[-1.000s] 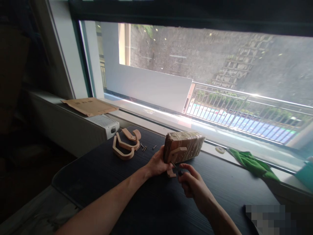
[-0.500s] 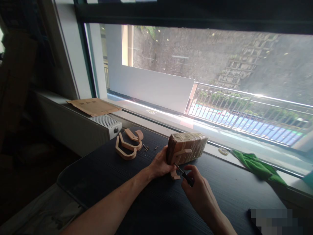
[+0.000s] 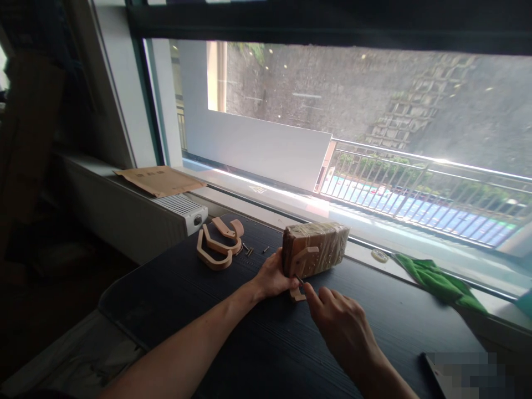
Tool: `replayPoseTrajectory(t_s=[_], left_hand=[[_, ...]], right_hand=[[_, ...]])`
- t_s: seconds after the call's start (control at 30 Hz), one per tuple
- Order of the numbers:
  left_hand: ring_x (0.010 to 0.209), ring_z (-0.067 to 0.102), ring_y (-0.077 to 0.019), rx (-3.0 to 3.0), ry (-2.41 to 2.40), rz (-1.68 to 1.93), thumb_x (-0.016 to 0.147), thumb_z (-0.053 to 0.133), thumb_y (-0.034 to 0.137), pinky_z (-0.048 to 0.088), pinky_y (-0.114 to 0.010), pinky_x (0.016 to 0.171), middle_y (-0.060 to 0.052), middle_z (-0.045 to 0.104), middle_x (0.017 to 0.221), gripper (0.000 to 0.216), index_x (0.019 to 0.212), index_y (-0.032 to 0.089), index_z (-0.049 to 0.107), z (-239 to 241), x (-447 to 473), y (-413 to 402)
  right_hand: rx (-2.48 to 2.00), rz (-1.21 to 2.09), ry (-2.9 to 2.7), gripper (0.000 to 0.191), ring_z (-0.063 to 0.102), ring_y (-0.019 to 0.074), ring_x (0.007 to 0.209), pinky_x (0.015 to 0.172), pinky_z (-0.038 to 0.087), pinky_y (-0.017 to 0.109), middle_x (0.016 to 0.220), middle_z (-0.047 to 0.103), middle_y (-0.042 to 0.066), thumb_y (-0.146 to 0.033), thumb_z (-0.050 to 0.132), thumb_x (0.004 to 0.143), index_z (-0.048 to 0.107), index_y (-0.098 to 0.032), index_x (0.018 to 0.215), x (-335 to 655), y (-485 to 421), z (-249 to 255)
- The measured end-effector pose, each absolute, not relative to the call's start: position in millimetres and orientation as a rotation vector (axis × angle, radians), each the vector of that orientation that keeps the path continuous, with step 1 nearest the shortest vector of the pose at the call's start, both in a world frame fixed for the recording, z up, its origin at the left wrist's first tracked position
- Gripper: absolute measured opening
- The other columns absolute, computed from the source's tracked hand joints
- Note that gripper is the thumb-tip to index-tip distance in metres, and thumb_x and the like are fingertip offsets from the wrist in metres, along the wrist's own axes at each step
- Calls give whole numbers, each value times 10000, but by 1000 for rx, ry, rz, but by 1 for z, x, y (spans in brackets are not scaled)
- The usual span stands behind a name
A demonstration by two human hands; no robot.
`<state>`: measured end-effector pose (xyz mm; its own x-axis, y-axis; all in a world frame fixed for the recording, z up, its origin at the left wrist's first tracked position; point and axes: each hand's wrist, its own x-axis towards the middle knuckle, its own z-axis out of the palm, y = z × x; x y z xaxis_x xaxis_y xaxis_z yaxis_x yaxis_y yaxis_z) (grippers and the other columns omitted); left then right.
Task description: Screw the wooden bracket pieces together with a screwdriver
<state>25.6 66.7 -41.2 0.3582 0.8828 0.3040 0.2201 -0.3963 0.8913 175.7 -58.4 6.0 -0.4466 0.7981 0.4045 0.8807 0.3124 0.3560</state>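
A brown block wrapped in clear film [image 3: 328, 238] stands on the dark table in front of the window. My left hand [image 3: 272, 278] grips its lower left end, the thumb pressed near a pale wooden hook [image 3: 297, 296] at the block's near face. Closed round the handle of a screwdriver [image 3: 300, 281] is my right hand [image 3: 338, 313]; only the thin shaft shows, its tip against the hook by my left thumb. Several small screws [image 3: 248, 251] lie left of the block, beside loose curved wooden hooks [image 3: 214, 260].
A radiator-like white unit [image 3: 195, 217] with a brown paper envelope [image 3: 160, 180] on top adjoins the table's left side. On the sill lie a roll of clear tape [image 3: 379, 255] and a green cloth [image 3: 440, 282]. A dark-edged, partly blurred object [image 3: 432, 374] is at bottom right.
My right hand has turned over the screwdriver, its back now upward and the handle hidden in the palm. The block has shifted slightly left.
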Motion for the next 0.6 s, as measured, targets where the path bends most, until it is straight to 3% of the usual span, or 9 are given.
replayPoseTrajectory(t_s=[0.13,0.23,0.4,0.53,0.6], left_hand=[[803,575,-226,1842,967,1052,482,769,146,479,-330,674,3,599,809,534,941,190,501,-42,25,67],[779,578,-220,1842,956,1049,506,760,148,488,-330,646,12,602,791,521,954,205,501,-44,26,68],[756,584,-230,1822,938,1056,515,764,149,485,-331,603,12,607,777,540,981,230,503,-46,27,69],[755,586,-231,1793,936,1058,503,774,131,480,-330,604,12,613,787,544,966,247,514,-45,27,68],[766,585,-222,1777,947,1051,495,776,130,480,-327,626,16,611,804,552,969,240,515,-43,26,67]], right_hand=[[-1468,-748,-2389,355,554,152,526,474,331,270,633,590,3,-63,519,769,590,-148,1107,181,-54,-4],[-1541,-357,-2092,266,606,138,586,531,388,243,721,663,27,-200,445,860,609,-174,1068,177,-53,-21],[-1636,346,-1369,336,631,178,673,585,447,252,757,694,46,-404,462,833,652,-160,964,160,-55,-39],[-1690,488,-1374,399,593,174,555,495,414,256,655,672,37,-454,453,817,665,-156,978,166,-53,-26],[-1784,390,-1571,342,617,183,615,529,413,257,716,688,32,-431,463,821,664,-209,987,172,-54,-13]])
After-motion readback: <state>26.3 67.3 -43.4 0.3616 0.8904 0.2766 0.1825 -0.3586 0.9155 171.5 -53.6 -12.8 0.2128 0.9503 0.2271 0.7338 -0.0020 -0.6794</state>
